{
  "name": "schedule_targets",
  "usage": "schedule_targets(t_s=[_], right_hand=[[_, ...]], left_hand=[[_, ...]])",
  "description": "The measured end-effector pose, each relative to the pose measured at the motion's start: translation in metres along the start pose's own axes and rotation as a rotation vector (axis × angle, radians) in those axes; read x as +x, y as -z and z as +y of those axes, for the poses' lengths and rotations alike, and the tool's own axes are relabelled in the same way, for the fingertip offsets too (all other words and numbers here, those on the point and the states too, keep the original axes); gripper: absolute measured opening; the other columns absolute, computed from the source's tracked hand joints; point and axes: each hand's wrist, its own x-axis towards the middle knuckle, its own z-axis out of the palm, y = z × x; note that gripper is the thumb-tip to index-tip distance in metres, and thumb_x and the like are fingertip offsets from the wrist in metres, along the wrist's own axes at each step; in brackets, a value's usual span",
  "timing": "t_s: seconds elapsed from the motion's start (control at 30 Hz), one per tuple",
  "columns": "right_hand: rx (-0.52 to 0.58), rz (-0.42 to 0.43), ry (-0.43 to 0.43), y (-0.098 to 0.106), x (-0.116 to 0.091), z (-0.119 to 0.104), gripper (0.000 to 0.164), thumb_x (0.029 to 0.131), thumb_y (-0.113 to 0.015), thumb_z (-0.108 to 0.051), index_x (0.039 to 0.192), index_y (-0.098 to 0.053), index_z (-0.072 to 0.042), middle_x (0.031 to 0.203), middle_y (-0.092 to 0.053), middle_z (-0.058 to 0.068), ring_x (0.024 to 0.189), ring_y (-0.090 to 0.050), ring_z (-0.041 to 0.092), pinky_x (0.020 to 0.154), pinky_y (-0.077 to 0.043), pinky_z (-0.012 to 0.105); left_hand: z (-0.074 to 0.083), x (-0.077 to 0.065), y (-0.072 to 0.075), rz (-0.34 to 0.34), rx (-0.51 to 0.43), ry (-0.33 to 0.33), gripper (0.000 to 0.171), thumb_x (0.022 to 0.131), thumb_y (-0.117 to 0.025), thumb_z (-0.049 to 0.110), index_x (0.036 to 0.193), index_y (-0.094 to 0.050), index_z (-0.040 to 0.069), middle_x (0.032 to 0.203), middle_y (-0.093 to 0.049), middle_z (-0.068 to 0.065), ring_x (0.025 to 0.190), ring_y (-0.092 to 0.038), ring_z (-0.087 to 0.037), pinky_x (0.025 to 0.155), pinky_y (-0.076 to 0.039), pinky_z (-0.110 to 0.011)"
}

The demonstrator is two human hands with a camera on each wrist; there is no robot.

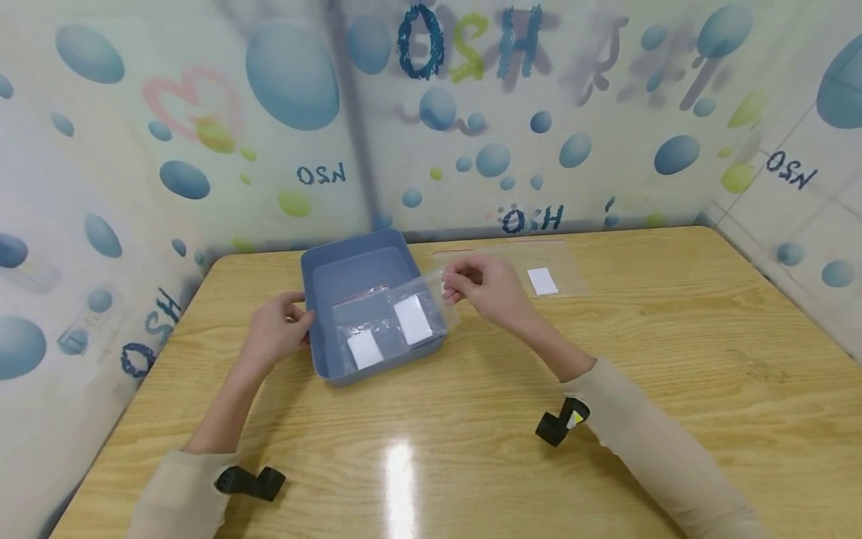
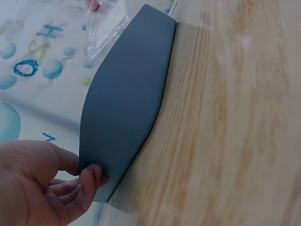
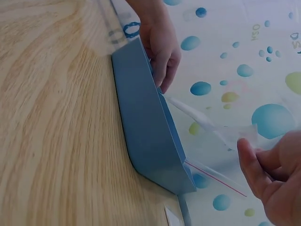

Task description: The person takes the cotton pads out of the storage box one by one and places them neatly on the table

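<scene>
So the right hand [image 1: 488, 290] is up by the right edge of the tray [image 1: 364, 266], thumb and fingertips pinched together on the corner of a clear bag [image 1: 390, 328]. The bag lies down and to the left of that hand, mostly over the near half of the tray, its long side slanting from the tray's right edge toward the near left corner. Two white cards [image 1: 413, 320] show through plastic there; honestly can't tell if that's one bag or two overlapping. The right hand is way closer to it than the left. That forearm comes in from the near right of the tray, fingers pointing left.

Left hand [image 1: 274, 329] is on the tray's left side, thumb and fingers gripping the wall, forearm reaching in from the near left.

Another bag [image 1: 564, 262] lies on the table [image 1: 471, 449] to the right of the tray, with its own smaller card [image 1: 542, 281].
</scene>
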Motion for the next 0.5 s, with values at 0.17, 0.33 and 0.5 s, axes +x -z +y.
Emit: schedule_targets(t_s=[0.17,0.33,0.5], right_hand=[[-0.023,0.025,-0.034,0.015,-0.005,0.002,0.014,0.099,-0.065,-0.006,0.100,-0.070,0.006,0.088,-0.070,0.015,0.075,-0.071,0.019,0.075,-0.061,0.041],[-0.016,0.045,-0.068,0.026,-0.006,0.001,0.015,0.099,-0.064,-0.006,0.101,-0.069,0.008,0.090,-0.070,0.018,0.076,-0.071,0.017,0.076,-0.061,0.038],[-0.015,0.073,-0.101,0.033,-0.003,0.002,0.016,0.101,-0.061,-0.005,0.104,-0.069,0.009,0.092,-0.071,0.019,0.074,-0.071,0.014,0.076,-0.061,0.035]], left_hand=[[0.000,0.001,-0.001,0.002,0.006,-0.005,0.049,0.099,-0.056,0.007,0.140,-0.045,-0.017,0.086,-0.069,-0.020,0.063,-0.068,-0.021,0.056,-0.054,-0.026],[0.000,0.000,-0.002,0.000,0.006,0.003,0.049,0.099,-0.056,0.007,0.140,-0.044,-0.017,0.086,-0.068,-0.020,0.063,-0.068,-0.022,0.056,-0.054,-0.027],[0.002,-0.001,-0.001,0.004,0.010,-0.002,0.049,0.099,-0.056,0.007,0.140,-0.045,-0.018,0.085,-0.068,-0.021,0.063,-0.069,-0.023,0.055,-0.053,-0.026]])
